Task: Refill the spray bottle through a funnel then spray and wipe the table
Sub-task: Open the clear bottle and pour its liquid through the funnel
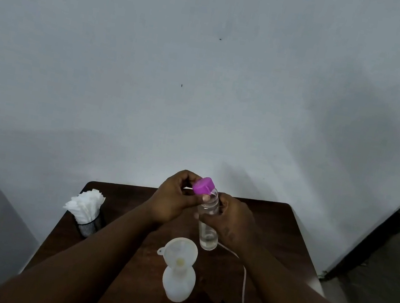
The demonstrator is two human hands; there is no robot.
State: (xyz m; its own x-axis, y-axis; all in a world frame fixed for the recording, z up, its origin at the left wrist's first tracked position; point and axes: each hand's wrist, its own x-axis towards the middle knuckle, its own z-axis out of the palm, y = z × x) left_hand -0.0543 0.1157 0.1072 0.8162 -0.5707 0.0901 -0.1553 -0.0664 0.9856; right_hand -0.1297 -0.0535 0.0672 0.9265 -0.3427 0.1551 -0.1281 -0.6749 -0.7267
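Gripping the clear bottle point(206, 233) in the right hand point(231, 221), pinching its purple cap point(203, 186) with the left hand point(173, 197) — held near upright, just beyond the funnel point(179, 251) seated in the white spray bottle point(177, 286).

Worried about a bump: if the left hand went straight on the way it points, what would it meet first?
Probably the purple cap, which the left hand grips, atop the clear bottle that the right hand holds.

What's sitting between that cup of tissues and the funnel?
In the head view, only the person's left forearm crosses between the tissue cup and the funnel; the brown table showing around it is bare.
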